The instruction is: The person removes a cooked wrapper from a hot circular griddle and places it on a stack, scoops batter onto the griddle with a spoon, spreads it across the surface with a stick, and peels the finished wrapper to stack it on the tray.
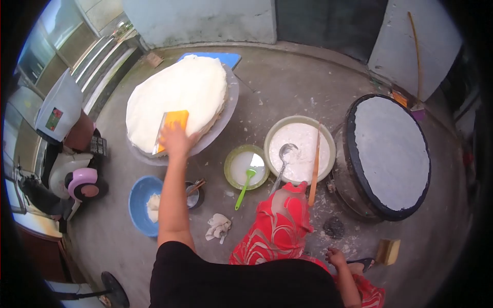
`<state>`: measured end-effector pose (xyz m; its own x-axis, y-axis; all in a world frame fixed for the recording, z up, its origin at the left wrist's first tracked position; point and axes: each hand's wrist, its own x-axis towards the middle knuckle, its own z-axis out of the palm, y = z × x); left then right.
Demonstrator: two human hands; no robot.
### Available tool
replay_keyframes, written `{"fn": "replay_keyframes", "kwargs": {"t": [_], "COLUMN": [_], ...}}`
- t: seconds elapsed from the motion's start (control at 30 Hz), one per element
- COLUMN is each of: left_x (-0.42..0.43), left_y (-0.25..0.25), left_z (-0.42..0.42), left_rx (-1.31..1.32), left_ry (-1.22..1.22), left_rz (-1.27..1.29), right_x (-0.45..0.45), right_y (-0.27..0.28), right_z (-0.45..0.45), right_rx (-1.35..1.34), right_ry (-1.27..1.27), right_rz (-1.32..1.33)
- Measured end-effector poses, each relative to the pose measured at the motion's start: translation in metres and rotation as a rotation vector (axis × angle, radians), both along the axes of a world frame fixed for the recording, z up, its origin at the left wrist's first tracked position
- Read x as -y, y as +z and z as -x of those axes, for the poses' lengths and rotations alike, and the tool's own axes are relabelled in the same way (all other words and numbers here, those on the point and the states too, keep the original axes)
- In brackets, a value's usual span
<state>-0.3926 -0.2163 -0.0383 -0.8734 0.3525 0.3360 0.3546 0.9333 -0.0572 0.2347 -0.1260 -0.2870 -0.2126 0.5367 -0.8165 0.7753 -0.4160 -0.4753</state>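
My left hand (177,140) is stretched out over a scraper with an orange handle (176,118) and a straight blade, its fingers spread and the thumb off to the side. The scraper lies flat on a thick round stack of pale thin flatbreads (179,87). My right hand (336,256) rests low by my knee, fingers loosely bent and nothing visible in them. On the right, a wide round griddle (354,179) carries a pale sheet of batter (390,149). Between stack and griddle stands a bowl of white batter (290,136) with a metal ladle (282,163) and a long wooden spreader (314,169).
A green bowl (229,172) holds whitish liquid and a green brush (247,182). Nearby are a blue basin (136,205), a small dark pot (195,197) and a crumpled cloth (219,227). A scooter (77,179) stands left; a yellow block (387,251) sits right.
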Motion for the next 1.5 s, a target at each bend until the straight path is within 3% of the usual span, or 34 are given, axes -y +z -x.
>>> {"fn": "replay_keyframes", "kwargs": {"t": [0.07, 0.13, 0.2, 0.33, 0.4, 0.5, 0.6, 0.63, 0.7, 0.73, 0.8, 0.83, 0.9, 0.93, 0.97, 1.0, 1.03, 1.07, 1.1, 1.17, 1.2, 1.27, 1.3, 1.37, 1.5], "left_x": [0.015, 0.029, 0.037, 0.034, 0.029, 0.003, -0.031, -0.049, -0.072, -0.079, -0.092, -0.099, -0.108, -0.114, -0.117, -0.115, -0.115, -0.112, -0.107, -0.091, -0.082, -0.063, -0.063, -0.070, -0.091], "left_y": [0.013, 0.001, -0.014, 0.012, 0.053, 0.088, 0.091, 0.093, 0.078, 0.084, 0.073, 0.071, 0.067, 0.064, 0.066, 0.071, 0.073, 0.068, 0.060, 0.042, 0.032, 0.012, 0.008, 0.015, 0.022], "left_z": [0.008, 0.023, 0.039, 0.047, 0.024, -0.020, -0.088, -0.123, -0.178, -0.207, -0.249, -0.271, -0.296, -0.302, -0.306, -0.308, -0.308, -0.302, -0.292, -0.278, -0.274, -0.273, -0.276, -0.299, -0.311], "left_rx": [0.267, 0.275, 0.149, -0.125, -0.240, -0.229, -0.400, -0.417, -0.299, -0.104, 0.045, 0.078, 0.198, 0.266, 0.276, 0.318, 0.357, 0.366, 0.420, 0.464, 0.455, 0.516, 0.569, 0.615, 0.634], "left_ry": [0.120, 0.025, -0.116, -0.150, -0.273, -0.378, -0.897, -1.017, -1.138, -1.279, -1.526, -1.659, -1.754, -1.793, -1.807, -1.654, -1.498, -1.507, -1.423, -1.280, -1.227, -1.180, -1.126, -1.087, -1.063], "left_rz": [0.134, 0.081, 0.134, 0.019, -0.126, -0.125, -0.236, -0.262, -0.192, -0.124, -0.141, -0.210, -0.119, -0.100, -0.100, -0.140, -0.175, -0.172, -0.225, -0.279, -0.279, -0.313, -0.351, -0.353, -0.314], "right_x": [-0.001, -0.008, -0.012, -0.023, -0.029, -0.043, -0.055, -0.060, -0.068, -0.073, -0.083, -0.089, -0.102, -0.106, -0.111, -0.118, -0.130, -0.146, -0.166, -0.217, -0.235, -0.256, -0.265, -0.286, -0.347], "right_y": [-0.005, -0.019, -0.031, 0.031, 0.059, 0.121, 0.187, 0.207, 0.260, 0.280, 0.303, 0.297, 0.277, 0.274, 0.272, 0.270, 0.257, 0.243, 0.242, 0.186, 0.176, 0.180, 0.182, 0.182, 0.174], "right_z": [0.001, 0.005, 0.012, 0.050, 0.063, 0.090, 0.127, 0.140, 0.158, 0.160, 0.157, 0.151, 0.135, 0.123, 0.107, 0.088, 0.063, 0.034, 0.006, -0.078, -0.117, -0.160, -0.164, -0.168, -0.176], "right_rx": [-0.006, 0.030, 0.003, -0.034, -0.070, -0.237, -0.407, -0.489, -0.465, -0.450, -0.288, -0.273, -0.213, -0.199, -0.232, -0.263, -0.148, -0.033, 0.008, 0.007, 0.033, 0.361, 0.371, 0.654, 0.626], "right_ry": [-0.003, 0.242, 0.238, 0.251, 0.224, 0.242, 0.194, 0.157, 0.115, 0.100, 0.310, 0.299, 0.626, 0.616, 0.502, 0.385, 0.197, 0.012, -0.252, -0.601, -0.746, -0.868, -0.871, -0.817, -0.709], "right_rz": [-0.013, -0.170, -0.232, -0.329, -0.451, -0.593, -0.910, -1.168, -1.411, -1.416, -1.759, -1.758, -1.541, -1.537, -1.305, -1.074, -1.096, -1.109, -0.992, -1.319, -1.234, -1.147, -1.140, -1.002, -1.152]}}
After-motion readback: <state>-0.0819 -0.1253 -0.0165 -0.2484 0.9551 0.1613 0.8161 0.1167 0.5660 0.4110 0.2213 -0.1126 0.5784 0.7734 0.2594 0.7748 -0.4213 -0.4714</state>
